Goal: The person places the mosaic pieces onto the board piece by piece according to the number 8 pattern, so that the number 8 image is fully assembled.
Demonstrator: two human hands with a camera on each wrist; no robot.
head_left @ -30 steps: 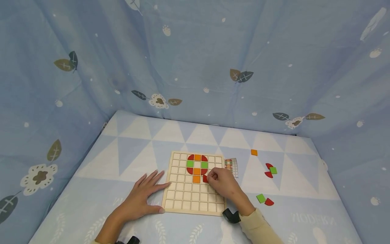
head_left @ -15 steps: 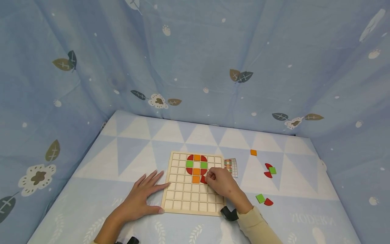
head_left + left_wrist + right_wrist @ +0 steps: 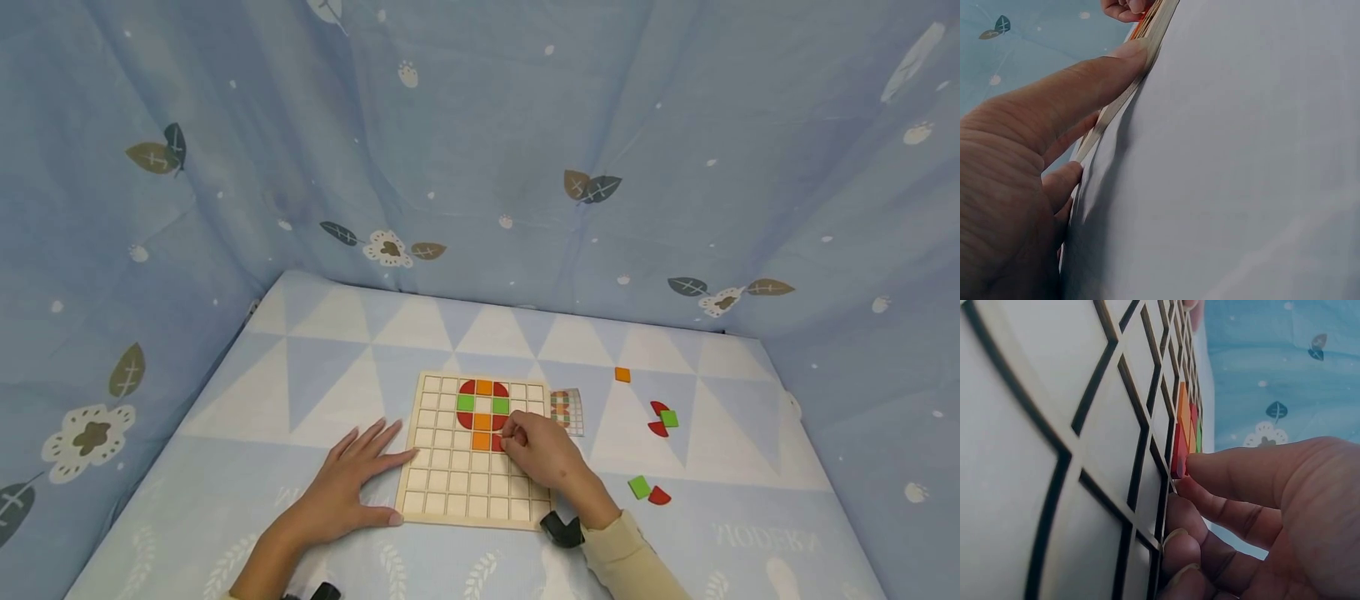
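Note:
A wooden grid board (image 3: 437, 503) lies on the table in the head view. Its upper middle cells hold orange and green squares and red quarter-circle tiles. My right hand (image 3: 547, 450) reaches over the board's right side, pinching a red quarter-circle tile (image 3: 497, 443) between thumb and index finger. In the right wrist view this red tile (image 3: 1177, 450) sits at a cell beside an orange square (image 3: 1183, 409), its far side partly covered by the fingers. With fingers spread, my left hand (image 3: 345, 487) rests by the board's left edge; its thumb (image 3: 1125, 59) touches the rim in the left wrist view.
A printed pattern card (image 3: 574, 410) lies against the board's right side. Farther right are loose tiles: an orange square (image 3: 622, 375), a green square (image 3: 669, 419) with two red quarter-circles, and another green square (image 3: 639, 487) beside a red quarter-circle (image 3: 659, 496). Curtains (image 3: 480, 150) surround the table.
My right hand has moved slightly left, and the red quarter-circle tile has turned and shifted against the lower orange square. My left hand has kept its place at the board.

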